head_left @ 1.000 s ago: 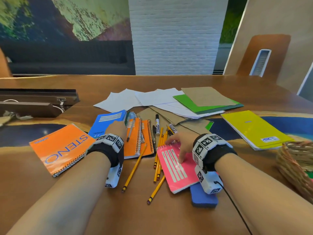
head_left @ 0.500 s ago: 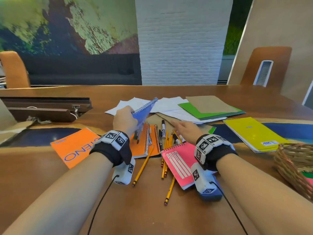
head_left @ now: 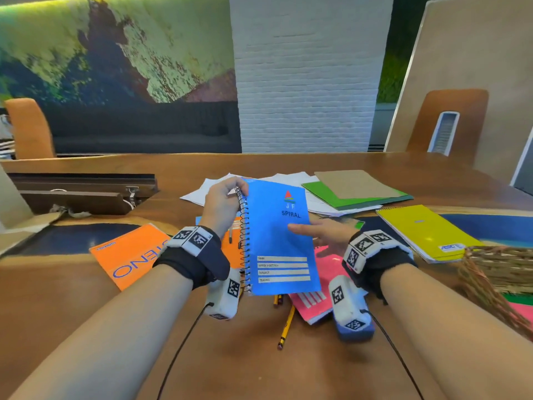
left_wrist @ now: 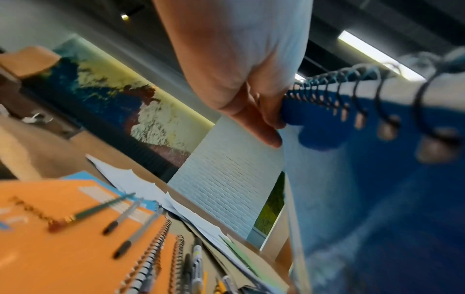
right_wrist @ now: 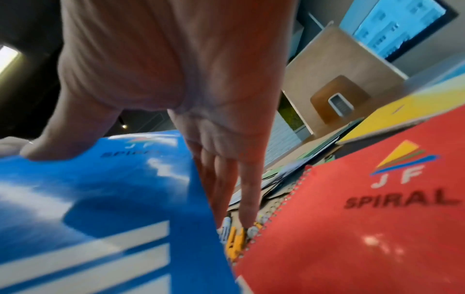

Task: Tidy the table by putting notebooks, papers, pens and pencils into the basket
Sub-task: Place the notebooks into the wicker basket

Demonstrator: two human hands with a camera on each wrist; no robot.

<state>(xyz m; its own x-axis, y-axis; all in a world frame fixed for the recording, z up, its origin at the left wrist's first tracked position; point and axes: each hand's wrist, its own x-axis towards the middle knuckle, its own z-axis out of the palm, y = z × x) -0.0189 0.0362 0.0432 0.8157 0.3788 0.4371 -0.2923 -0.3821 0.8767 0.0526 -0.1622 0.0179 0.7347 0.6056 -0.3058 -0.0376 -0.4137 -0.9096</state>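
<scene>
A blue spiral notebook (head_left: 277,241) is held upright above the table's middle. My left hand (head_left: 222,200) grips its top corner at the wire binding (left_wrist: 324,95). My right hand (head_left: 326,235) pinches its right edge, thumb on the cover (right_wrist: 100,189) and fingers behind. Under it lie a pink notebook (head_left: 326,301), orange spiral notebooks with pens on them (left_wrist: 62,248) and yellow pencils (head_left: 285,327). An orange steno pad (head_left: 129,255) lies to the left, a yellow notebook (head_left: 424,229) to the right. The wicker basket (head_left: 496,269) stands at the right edge.
White papers (head_left: 288,180), a green folder (head_left: 346,197) and brown card (head_left: 354,183) lie behind the notebooks. A blue block (head_left: 357,333) sits under my right wrist. A dark open hatch (head_left: 80,192) is set in the table at the left. Chairs stand at the far side.
My left hand lifted the blue notebook off the table and swung it upright to the middle. My right hand left the pink notebook and took the blue one's edge.
</scene>
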